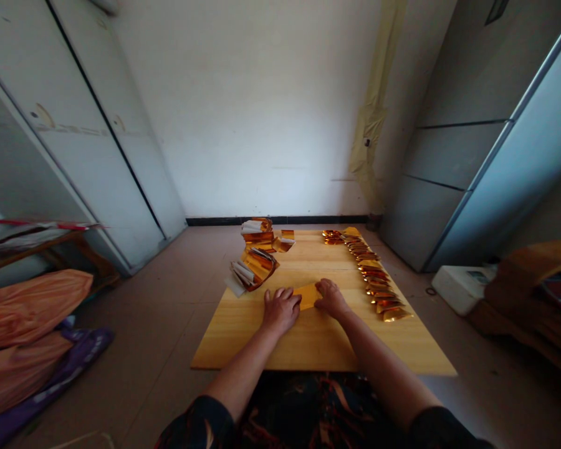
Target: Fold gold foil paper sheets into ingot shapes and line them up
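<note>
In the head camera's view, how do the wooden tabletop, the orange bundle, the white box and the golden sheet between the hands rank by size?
Largest to smallest:
1. Wooden tabletop
2. Orange bundle, cut off by the picture's edge
3. White box
4. Golden sheet, partly covered

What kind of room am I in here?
Probably a room in a home: there's what looks like a fridge, a tall cabinet and a wooden board as work surface.
</note>
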`<state>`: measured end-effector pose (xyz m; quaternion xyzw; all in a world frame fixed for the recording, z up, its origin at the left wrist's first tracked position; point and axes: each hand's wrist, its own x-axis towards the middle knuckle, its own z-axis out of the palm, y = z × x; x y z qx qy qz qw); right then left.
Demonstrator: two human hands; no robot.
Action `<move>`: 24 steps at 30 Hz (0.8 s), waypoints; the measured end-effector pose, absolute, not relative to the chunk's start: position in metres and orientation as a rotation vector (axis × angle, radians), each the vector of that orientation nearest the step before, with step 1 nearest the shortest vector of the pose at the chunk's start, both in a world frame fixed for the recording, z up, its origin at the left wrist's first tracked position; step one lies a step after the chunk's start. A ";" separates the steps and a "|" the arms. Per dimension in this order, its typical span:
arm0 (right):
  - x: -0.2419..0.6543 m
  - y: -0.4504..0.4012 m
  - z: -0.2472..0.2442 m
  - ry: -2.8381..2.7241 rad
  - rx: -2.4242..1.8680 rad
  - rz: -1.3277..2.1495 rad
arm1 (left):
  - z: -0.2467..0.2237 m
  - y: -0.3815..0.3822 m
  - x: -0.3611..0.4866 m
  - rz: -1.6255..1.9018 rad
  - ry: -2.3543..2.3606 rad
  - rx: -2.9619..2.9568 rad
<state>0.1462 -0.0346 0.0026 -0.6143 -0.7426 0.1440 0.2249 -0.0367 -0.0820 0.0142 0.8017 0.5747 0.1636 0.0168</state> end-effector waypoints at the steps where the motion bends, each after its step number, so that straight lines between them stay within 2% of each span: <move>1: 0.151 -0.032 0.000 -2.055 -1.668 0.399 | 0.014 -0.082 -0.037 0.507 1.786 2.488; 14: 0.174 -0.024 -0.029 -1.920 -1.317 0.419 | 0.010 -0.078 -0.042 0.391 1.746 2.464; 24: 0.170 -0.054 0.001 -2.443 -1.125 0.240 | 0.012 -0.072 -0.041 0.468 1.718 2.458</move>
